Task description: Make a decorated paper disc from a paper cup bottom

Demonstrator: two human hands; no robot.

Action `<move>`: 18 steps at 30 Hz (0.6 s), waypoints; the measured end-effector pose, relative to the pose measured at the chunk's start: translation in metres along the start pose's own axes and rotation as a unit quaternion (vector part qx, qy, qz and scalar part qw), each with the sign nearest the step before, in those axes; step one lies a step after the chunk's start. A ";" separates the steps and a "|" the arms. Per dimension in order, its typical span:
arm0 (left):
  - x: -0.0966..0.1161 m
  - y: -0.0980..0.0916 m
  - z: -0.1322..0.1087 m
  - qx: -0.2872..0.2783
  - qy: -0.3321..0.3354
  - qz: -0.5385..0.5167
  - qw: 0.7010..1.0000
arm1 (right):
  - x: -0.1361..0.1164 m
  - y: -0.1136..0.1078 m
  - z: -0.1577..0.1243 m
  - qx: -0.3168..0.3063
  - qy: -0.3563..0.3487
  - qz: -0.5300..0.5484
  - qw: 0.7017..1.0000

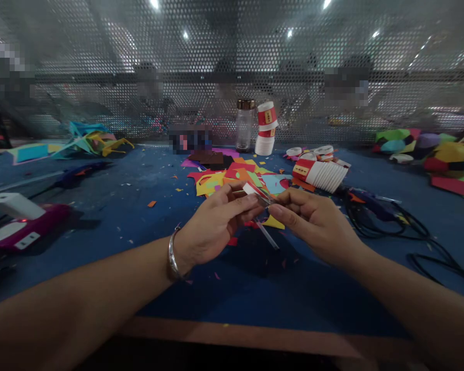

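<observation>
Head view, the only one here. Two hands meet in the middle of the frame, just above the blue tabletop (100,206). The left hand (216,221) and right hand (317,226) both have a pinch grip, thumb against forefinger, closed on one small paper strip (254,192), white with a bit of red. It sits right between the fingertips, dead centre, lifted off the tabletop. One thin clear stick (266,234) pokes down and to the right from under the fingers. I can't tell which hand has it, if either. There's one silver bracelet (172,255) on the left wrist.

Just behind the hands is one messy pile of coloured paper scraps (224,180), mostly red, yellow and orange. There are two stacks of paper cups: one lying stack (322,174) right of centre and one upright stack (266,129) further back, leaning a bit. One clear jar (245,123) with a gold lid stands just beside the upright one. One glue gun (371,203) with a black cable (429,242) is at mid right, and one purple gadget (23,229) sits at the left edge.
</observation>
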State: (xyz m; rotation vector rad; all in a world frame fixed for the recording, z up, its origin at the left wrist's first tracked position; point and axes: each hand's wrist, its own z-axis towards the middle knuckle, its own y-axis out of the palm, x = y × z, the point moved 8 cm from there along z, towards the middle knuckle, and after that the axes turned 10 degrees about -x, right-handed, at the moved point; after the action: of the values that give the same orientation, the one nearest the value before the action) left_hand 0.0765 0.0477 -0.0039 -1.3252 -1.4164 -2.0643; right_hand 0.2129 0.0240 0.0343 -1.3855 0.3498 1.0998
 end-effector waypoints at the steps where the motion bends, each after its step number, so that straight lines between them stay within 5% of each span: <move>1: 0.000 0.000 0.000 -0.003 -0.002 0.000 1.000 | 0.000 0.000 0.000 0.001 0.000 0.001 1.000; 18: -0.005 0.003 -0.002 -0.004 -0.031 -0.005 1.000 | -0.004 -0.002 -0.003 0.008 -0.019 0.010 1.000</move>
State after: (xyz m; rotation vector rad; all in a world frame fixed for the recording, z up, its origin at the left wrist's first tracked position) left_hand 0.0798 0.0434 -0.0069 -1.3984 -1.4441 -2.0553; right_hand 0.2138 0.0204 0.0382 -1.3486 0.3452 1.1357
